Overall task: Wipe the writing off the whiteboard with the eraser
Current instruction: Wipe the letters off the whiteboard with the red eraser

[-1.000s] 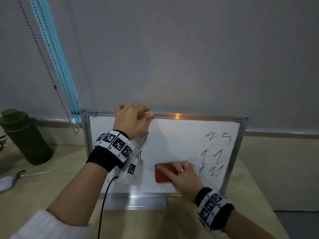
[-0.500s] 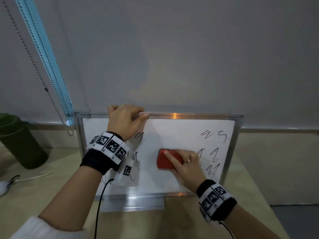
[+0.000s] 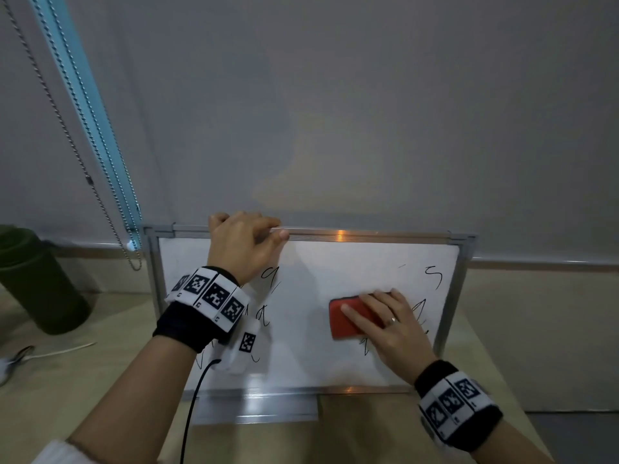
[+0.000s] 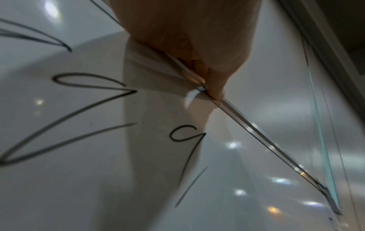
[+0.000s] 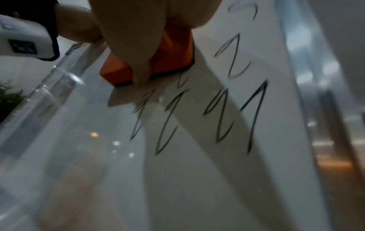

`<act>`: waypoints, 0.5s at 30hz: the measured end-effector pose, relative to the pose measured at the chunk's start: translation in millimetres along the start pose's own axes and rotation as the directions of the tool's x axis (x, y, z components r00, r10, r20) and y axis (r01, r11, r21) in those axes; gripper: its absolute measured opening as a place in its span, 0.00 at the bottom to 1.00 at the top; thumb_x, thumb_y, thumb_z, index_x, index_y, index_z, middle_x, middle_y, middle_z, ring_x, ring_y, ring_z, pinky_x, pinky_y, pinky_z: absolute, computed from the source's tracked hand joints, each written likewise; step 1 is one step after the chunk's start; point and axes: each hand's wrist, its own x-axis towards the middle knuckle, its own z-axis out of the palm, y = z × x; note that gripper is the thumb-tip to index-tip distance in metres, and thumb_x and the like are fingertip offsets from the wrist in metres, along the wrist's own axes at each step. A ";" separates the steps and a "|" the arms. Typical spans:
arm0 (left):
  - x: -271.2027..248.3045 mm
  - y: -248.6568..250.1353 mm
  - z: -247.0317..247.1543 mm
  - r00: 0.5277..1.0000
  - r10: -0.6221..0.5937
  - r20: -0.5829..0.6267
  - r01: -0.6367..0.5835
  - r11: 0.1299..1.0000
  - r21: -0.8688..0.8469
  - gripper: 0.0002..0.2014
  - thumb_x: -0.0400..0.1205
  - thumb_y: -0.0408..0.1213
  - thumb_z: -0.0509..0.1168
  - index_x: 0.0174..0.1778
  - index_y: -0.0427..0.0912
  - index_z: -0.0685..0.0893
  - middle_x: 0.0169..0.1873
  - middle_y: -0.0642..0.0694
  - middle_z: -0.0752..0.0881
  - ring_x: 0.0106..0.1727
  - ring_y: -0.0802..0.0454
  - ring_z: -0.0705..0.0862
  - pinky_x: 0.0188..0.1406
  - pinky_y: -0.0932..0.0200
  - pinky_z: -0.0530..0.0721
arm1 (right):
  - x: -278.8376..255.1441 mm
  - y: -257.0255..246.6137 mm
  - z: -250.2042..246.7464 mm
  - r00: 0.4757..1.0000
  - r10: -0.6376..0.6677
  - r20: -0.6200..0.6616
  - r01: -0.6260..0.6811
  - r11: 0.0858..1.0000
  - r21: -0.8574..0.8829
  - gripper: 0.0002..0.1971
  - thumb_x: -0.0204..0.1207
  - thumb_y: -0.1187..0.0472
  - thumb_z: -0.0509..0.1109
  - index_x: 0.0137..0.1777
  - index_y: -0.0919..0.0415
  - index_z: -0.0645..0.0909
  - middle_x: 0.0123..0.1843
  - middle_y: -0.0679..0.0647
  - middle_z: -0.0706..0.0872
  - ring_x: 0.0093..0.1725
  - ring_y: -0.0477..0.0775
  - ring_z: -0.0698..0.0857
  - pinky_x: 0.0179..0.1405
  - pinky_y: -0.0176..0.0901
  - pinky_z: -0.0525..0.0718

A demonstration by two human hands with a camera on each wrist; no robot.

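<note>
The whiteboard [image 3: 311, 349] stands upright on the table with black scribbles at its left and right. My left hand [image 3: 241, 246] grips its top frame; the left wrist view shows the fingers [image 4: 197, 39] curled over that edge [image 4: 256, 132] beside a scribble [image 4: 187, 137]. My right hand [image 3: 392, 326] holds the red eraser [image 3: 345, 321] flat against the board, right of centre. In the right wrist view the thumb [image 5: 138, 65] clamps the eraser [image 5: 173, 51] just above several scribbles [image 5: 227, 112]. A "5" mark [image 3: 435, 277] shows at the upper right.
A dark green bottle [image 3: 37, 279] stands on the table at the left, with a spoon [image 3: 20, 356] in front of it. A blind's bead chain [image 3: 67, 128] hangs at the upper left. A black cable [image 3: 194, 406] runs down from my left wrist. The board's metal tray [image 3: 254, 406] juts forward.
My right hand slid the eraser up and to the right across the board. One scribble left of the "5" has gone. The left hand kept its grip on the top edge.
</note>
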 end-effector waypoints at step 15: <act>2.5 -1.5 3.4 1.000 -0.004 -0.022 0.004 1.000 -0.005 0.27 0.69 0.62 0.50 0.43 0.47 0.86 0.32 0.47 0.87 0.41 0.46 0.81 0.41 0.60 0.51 | 1.3 46.3 -25.0 0.995 0.101 -0.010 -0.100 0.993 0.066 0.27 0.69 0.60 0.66 0.71 0.52 0.70 0.62 0.60 0.71 0.60 0.61 0.72 0.67 0.63 0.68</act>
